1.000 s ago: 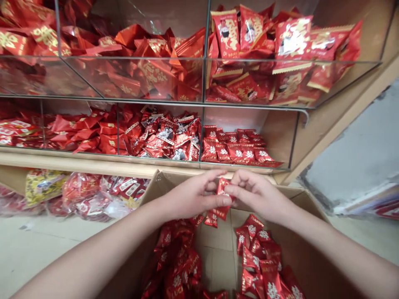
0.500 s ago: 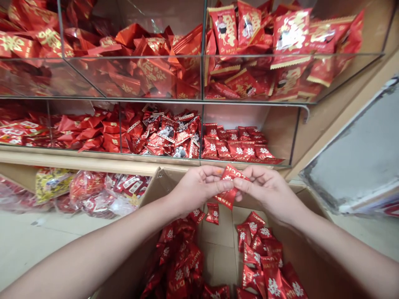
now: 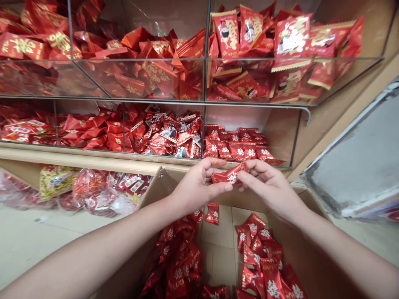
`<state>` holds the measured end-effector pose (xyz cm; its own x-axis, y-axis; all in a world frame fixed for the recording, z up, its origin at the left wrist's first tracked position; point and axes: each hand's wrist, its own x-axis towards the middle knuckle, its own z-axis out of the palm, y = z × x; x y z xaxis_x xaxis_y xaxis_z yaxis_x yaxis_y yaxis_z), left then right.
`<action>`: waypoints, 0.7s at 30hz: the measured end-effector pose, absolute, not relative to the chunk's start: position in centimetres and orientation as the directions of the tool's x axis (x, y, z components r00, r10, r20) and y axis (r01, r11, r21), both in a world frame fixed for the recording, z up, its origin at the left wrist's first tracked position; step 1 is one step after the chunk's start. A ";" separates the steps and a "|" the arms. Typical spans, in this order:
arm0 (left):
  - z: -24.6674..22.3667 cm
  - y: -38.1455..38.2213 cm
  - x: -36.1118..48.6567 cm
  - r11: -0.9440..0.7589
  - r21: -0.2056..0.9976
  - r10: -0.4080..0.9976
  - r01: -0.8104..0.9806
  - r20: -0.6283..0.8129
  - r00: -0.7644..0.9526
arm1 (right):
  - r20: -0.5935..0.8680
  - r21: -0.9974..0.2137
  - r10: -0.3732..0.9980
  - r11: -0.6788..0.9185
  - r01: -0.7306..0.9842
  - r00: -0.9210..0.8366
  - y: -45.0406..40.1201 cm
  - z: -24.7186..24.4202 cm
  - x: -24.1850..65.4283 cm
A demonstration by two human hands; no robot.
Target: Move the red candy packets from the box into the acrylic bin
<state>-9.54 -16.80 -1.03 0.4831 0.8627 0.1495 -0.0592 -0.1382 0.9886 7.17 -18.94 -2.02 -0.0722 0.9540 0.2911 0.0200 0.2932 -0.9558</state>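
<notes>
A small red candy packet (image 3: 229, 175) with gold and white print is held between my two hands, above an open cardboard box (image 3: 218, 241). My right hand (image 3: 271, 187) pinches its right end between thumb and fingers. Around the packet's left end, my left hand (image 3: 195, 182) is loosely curled, thumb below and index finger above. The packet lies tilted, its right end higher. Inside the box, similar red packets form a left pile (image 3: 181, 261) and a right pile (image 3: 264, 257). One single packet (image 3: 213, 214) lies between them near the far side.
Beyond the box, a lower shelf compartment (image 3: 238, 143) holds neat rows of like packets behind a clear front. Other compartments hold different red packets (image 3: 168, 128). An upper shelf (image 3: 140, 99) carries larger ones. Plastic bags of goods (image 3: 90, 187) rest on the floor at left.
The packet has turned from nearly upright to lying lengthwise between my hands. My left thumb has moved off its face, while my right hand keeps its pinch.
</notes>
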 end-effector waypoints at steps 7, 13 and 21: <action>-0.3 -16.4 -9.7 -0.154 0.986 0.850 -0.057 0.162 0.502 | 0.292 -0.947 0.951 0.302 0.105 -0.098 -18.9 -2.0 7.5; -0.3 -16.5 -10.0 -0.122 0.991 0.872 -0.056 0.134 0.470 | 0.406 -0.824 0.900 0.436 0.360 -0.160 -19.6 -1.8 7.8; -0.4 -16.4 -9.7 -0.174 0.982 0.895 -0.080 0.191 0.403 | 0.494 -0.856 0.869 0.492 0.157 -0.029 -20.1 -2.5 7.2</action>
